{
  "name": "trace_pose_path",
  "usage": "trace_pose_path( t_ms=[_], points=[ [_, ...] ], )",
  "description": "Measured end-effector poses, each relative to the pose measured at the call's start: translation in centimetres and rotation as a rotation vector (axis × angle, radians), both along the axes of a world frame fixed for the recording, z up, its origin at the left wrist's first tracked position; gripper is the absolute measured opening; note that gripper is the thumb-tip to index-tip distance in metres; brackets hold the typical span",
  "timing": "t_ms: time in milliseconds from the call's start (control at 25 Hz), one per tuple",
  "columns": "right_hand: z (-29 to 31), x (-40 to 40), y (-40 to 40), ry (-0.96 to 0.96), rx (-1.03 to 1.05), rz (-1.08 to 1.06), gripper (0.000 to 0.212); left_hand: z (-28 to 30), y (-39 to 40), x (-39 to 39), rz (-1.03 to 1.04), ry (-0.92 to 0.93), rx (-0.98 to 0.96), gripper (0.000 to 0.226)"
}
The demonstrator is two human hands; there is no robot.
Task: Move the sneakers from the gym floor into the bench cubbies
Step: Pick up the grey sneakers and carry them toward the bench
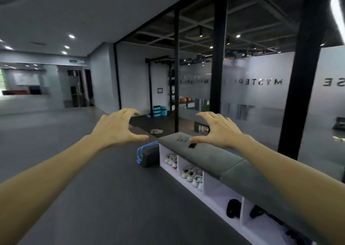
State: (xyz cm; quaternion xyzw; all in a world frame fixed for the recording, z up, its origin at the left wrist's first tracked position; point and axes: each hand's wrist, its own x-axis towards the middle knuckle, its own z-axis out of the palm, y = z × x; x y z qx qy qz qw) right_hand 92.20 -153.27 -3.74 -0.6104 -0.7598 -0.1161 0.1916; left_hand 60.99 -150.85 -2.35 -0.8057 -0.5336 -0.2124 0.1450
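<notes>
A pair of pale sneakers [156,131] lies on the dark floor far ahead, beyond the bench's far end. The white bench [214,190] with a grey cushion top runs along the glass wall on the right. Its far cubby holds light sneakers [170,159], and the one beside it holds several more [192,175]. Dark items [233,208] sit in the nearer cubbies. My left hand [116,128] and my right hand [219,130] are both stretched out in the air, fingers spread and relaxed, holding nothing.
A grey bag with blue straps [148,157] stands on the floor at the bench's far end. Glasses [182,138] and a small black object [192,145] lie on the cushion. Black pillars [296,95] and a glass wall stand on the right. Teal blocks [159,110] sit far back.
</notes>
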Motion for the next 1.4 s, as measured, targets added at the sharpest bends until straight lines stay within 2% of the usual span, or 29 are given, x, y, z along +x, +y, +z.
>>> trace_pose_path(
  t_ms=[240,520,1000,1400],
  points=[
    [-1.6,-11.3,9.9,0.01,-0.038,0.097,0.1,-2.3,7.5,-11.3,0.093,-0.024,-0.042,0.089],
    [-3.8,-19.9,25.6,-0.006,-0.038,0.173,0.103,-4.2,20.1,-19.5,0.155,-0.024,-0.067,0.09],
    [-5.4,-31.7,58.9,0.023,-0.131,0.183,0.1,-4.9,50.6,-31.5,0.223,-0.05,-0.126,0.091],
    [-5.4,-39.2,85.5,0.049,-0.14,0.051,0.103,-5.5,80.7,-41.7,0.121,-0.092,-0.165,0.09]
  ],
)
